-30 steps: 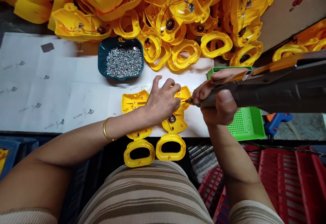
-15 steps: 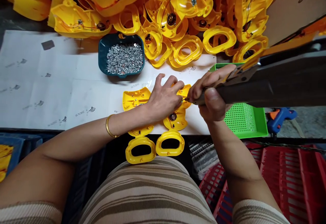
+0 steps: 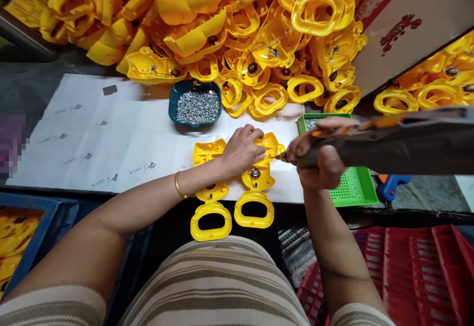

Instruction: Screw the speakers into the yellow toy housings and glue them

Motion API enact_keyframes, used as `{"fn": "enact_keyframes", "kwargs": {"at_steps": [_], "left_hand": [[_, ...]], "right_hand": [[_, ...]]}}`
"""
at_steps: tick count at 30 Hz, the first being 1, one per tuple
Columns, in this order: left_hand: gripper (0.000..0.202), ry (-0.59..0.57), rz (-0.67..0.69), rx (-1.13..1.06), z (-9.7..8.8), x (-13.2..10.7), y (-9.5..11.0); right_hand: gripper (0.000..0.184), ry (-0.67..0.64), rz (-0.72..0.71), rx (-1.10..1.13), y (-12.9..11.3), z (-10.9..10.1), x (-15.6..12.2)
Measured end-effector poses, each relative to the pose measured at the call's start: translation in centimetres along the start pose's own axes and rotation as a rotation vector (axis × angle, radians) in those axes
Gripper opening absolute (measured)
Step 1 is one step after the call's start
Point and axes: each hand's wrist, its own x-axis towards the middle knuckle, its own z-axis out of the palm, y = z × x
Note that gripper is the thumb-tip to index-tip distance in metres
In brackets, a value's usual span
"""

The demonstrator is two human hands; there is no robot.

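My right hand (image 3: 322,163) is wrapped around a dark electric screwdriver (image 3: 392,150), which lies nearly level with its bit pointing left. The bit's tip is at the right side of a yellow plastic shell (image 3: 269,143). On this shell rest the bent fingers of my left hand (image 3: 242,149), which holds it at its left side; whether anything small is between the fingertips I cannot tell. A round speaker (image 3: 255,173) sits in the shell's lower part, and a yellow ring (image 3: 254,209) hangs past the table edge. Left of it lies a second yellow shell (image 3: 208,151), partly under my forearm.
A dark teal bowl (image 3: 174,111) of screws stands behind my left hand. A green basket (image 3: 366,187) is beyond my right wrist, with a blue glue gun (image 3: 390,187) beside it. Yellow shells (image 3: 196,29) are heaped at the back. Red crates (image 3: 411,271) stand below right.
The view has shifted back, showing more of the heap. My left hand's fingers have drawn closer together. The screwdriver's bit has moved away from the left fingertips toward the shell's right side.
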Motion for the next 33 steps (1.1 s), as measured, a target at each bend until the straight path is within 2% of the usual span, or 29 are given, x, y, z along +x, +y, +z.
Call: {"fn": "enact_keyframes", "kwargs": {"at_steps": [2, 5, 7, 9, 12, 15, 17, 19, 23, 27, 31, 33], "left_hand": [[0.021, -0.014, -0.013, -0.003, -0.6, 0.9, 0.1], [0.023, -0.029, 0.021, -0.006, -3.7, 0.7, 0.2], [0.030, -0.010, 0.072, -0.013, -6.2, -1.4, 0.1], [0.039, 0.002, 0.045, 0.004, -7.7, -4.9, -0.3], [0.075, -0.079, -0.068, 0.036, -7.3, -10.3, -1.2], [0.094, -0.200, -0.119, 0.013, -5.0, -13.1, -2.0], [0.096, -0.235, -0.119, -0.014, -3.7, -12.7, -2.2], [0.094, -0.243, -0.088, -0.038, -3.0, -11.2, -2.2], [0.082, -0.252, 0.053, -0.050, -2.9, -7.7, -2.5], [0.068, -0.245, 0.164, -0.055, -2.3, -5.6, -2.8], [0.068, -0.196, 0.176, -0.063, -1.4, -4.5, -1.9], [0.069, -0.121, 0.173, -0.082, -1.4, -4.3, -1.6]], "right_hand": [[0.020, 0.063, -0.076, 0.019, -0.9, -0.7, -0.4], [0.019, 0.145, -0.114, -0.033, -1.4, -1.7, -1.0], [0.019, 0.165, -0.117, -0.057, -1.3, -2.2, -1.4], [0.018, 0.164, -0.121, -0.054, -1.0, -2.4, -1.7], [0.018, 0.156, -0.102, -0.036, -0.3, -2.0, -1.9], [0.022, 0.143, -0.080, -0.029, 0.5, -1.1, -1.9], [0.024, 0.136, -0.075, -0.041, 0.7, -0.6, -1.9], [0.025, 0.144, -0.061, -0.073, 0.7, -0.3, -1.9], [0.026, 0.172, -0.057, -0.104, 0.6, -0.4, -1.9], [0.027, 0.211, -0.067, -0.141, 0.9, -0.7, -1.5], [0.025, 0.235, -0.092, -0.158, 1.1, -1.5, -0.8], [0.022, 0.263, -0.131, -0.156, 0.4, -2.1, -0.7]]}}
